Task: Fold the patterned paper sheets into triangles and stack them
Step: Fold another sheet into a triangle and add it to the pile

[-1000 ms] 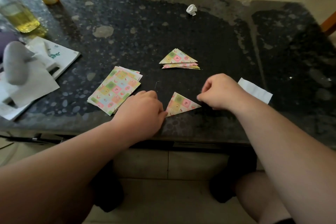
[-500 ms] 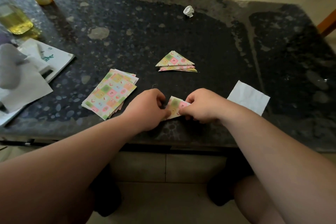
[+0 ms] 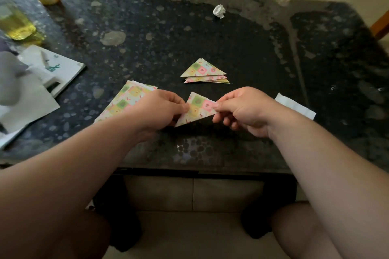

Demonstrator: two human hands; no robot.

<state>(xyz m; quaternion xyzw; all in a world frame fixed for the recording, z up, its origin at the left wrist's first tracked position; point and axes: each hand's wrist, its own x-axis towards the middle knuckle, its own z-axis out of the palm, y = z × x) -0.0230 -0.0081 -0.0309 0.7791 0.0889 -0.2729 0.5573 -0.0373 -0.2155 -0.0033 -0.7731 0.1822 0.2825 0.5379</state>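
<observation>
Single head-worn view, looking forward and down, close over table [image 3: 210,35]

The folded triangle [image 3: 197,109] shows pastel checks of green, pink and yellow, as do the triangle stack [image 3: 203,70] and flat sheets [image 3: 126,99]. The counter [image 3: 210,38] is black with grey speckles; the crumpled paper [image 3: 219,11] white.

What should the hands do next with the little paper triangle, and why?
Probably carry the pastel patterned folded paper triangle forward onto the stack of matching folded triangles. The left hand and right hand pinch it, it looks folded, and the stack lies just beyond.
</observation>
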